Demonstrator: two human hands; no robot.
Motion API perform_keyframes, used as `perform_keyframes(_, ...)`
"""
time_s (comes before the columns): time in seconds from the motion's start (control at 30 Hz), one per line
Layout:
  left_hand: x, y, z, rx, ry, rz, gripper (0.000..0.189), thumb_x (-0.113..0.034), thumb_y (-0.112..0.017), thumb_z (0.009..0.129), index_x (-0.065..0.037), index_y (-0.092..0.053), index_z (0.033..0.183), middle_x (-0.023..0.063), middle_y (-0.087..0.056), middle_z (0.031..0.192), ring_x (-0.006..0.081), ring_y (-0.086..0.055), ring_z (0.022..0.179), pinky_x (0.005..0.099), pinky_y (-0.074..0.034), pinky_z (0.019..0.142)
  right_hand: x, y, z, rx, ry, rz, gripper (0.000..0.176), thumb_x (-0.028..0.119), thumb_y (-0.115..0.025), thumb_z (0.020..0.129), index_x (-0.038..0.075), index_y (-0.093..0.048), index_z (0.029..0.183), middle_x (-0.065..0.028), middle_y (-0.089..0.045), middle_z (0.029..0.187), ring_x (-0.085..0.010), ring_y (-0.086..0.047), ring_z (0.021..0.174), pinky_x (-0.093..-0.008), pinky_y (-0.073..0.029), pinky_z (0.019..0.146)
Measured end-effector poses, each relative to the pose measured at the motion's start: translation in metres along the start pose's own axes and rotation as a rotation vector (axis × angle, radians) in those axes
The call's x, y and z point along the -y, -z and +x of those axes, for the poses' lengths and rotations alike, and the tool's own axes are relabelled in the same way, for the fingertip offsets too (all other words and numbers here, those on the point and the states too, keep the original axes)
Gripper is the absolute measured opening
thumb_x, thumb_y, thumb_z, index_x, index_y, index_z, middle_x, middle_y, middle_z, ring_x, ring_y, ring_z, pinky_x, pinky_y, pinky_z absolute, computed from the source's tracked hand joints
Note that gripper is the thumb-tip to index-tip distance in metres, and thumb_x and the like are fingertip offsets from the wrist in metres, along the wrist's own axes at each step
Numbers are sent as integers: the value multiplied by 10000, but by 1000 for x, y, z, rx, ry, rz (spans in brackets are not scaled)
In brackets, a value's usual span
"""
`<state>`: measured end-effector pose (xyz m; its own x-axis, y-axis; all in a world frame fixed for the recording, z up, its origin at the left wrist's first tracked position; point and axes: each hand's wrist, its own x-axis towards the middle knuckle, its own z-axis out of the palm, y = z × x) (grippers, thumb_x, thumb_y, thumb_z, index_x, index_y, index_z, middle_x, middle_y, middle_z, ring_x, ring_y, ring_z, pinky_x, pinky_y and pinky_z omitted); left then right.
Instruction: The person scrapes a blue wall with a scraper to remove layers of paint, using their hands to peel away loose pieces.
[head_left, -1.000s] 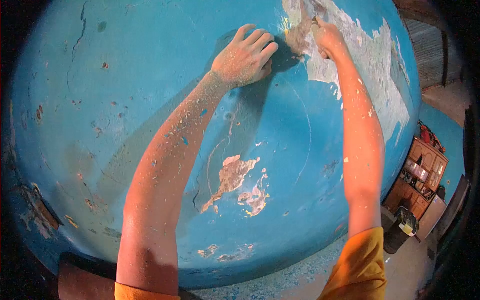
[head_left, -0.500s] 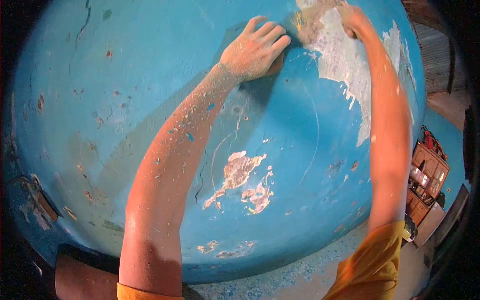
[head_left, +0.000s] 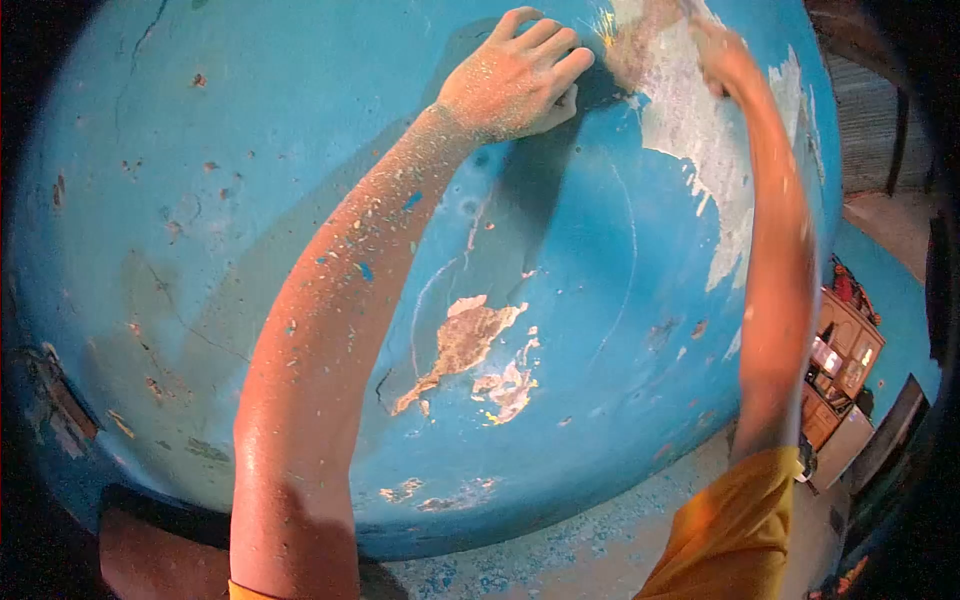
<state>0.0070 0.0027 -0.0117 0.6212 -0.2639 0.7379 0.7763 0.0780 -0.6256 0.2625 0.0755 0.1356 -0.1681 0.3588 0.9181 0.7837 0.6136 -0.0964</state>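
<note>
A blue painted wall (head_left: 560,260) fills most of the view, with paint flaked off in places. My left hand (head_left: 518,78) rests against it near the top, fingers bent and slightly apart, with no object visible in it. Paint flecks cover that hand and forearm. To its right, my right hand (head_left: 722,60) is at a large bare grey patch (head_left: 690,125). Its fingers are curled and blurred, and what they hold, if anything, cannot be made out. Yellowish paint (head_left: 605,28) shows at the patch's left edge, between the hands.
A smaller bare patch (head_left: 470,338) lies lower on the wall. Blue paint chips (head_left: 480,578) are scattered over the floor at the wall's foot. A wooden cabinet (head_left: 848,345) stands off to the right, under a corrugated sheet (head_left: 865,125).
My right hand has shifted slightly down and right over the bare patch, its fingers extending a little. My left hand stays against the wall. The view has moved slightly.
</note>
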Motion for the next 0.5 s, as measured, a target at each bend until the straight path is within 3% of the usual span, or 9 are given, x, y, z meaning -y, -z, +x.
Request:
perform_keyframes(0.03, -2, 2, 1, -3, -6, 34, 347, -203, -640, 785, -91, -514, 1089, 69, -552, 1046, 234, -520, 1066, 445, -358, 1002, 5, 2, -30, -61, 47, 140, 449, 318, -459, 915, 135, -499, 1324, -94, -468, 495, -181, -444, 359, -346, -369, 371)
perform_keyframes(0.17, -1, -10, 2, 24, -13, 41, 365, -201, -641, 782, -92, -510, 1104, 67, -550, 1043, 233, -517, 1071, 447, -350, 1009, -14, -11, -30, -157, 202, -20, 440, 318, -470, 917, 146, -506, 1320, -48, -446, 503, -148, -410, 360, -316, -326, 347)
perform_keyframes(0.27, -1, -6, 1, 44, -35, 31, 372, -198, -644, 776, -98, -510, 1108, 63, -550, 1043, 231, -516, 1073, 446, -348, 1008, -2, -2, 53, -154, 226, 8, 435, 314, -459, 928, 147, -502, 1326, -48, -479, 559, -138, -401, 361, -318, -302, 330)
perform_keyframes(0.33, 0, -2, 3, 63, -28, 51, 367, -197, -644, 779, -99, -511, 1107, 60, -550, 1047, 230, -515, 1075, 445, -348, 1007, -6, 6, 105, 25, -107, 51, 510, 356, -492, 900, 159, -435, 1366, -178, -688, 798, -314, -674, 635, -473, -504, 545)
perform_keyframes(0.43, -2, 1, -4, 82, 5, 39, 349, -199, -643, 787, -100, -513, 1096, 56, -550, 1050, 227, -514, 1079, 441, -350, 1004, 8, 13, 33, 17, -7, 177, 436, 295, -489, 902, 125, -511, 1302, -198, -669, 746, -320, -648, 583, -447, -507, 549)
perform_keyframes(0.5, -2, 3, -3, 59, 20, 36, 336, -201, -643, 792, -100, -515, 1086, 53, -551, 1050, 227, -513, 1080, 439, -351, 1002, 4, 6, -10, -52, 191, -27, 453, 343, -454, 934, 171, -469, 1353, -139, -622, 716, -218, -570, 503, -351, -449, 473)
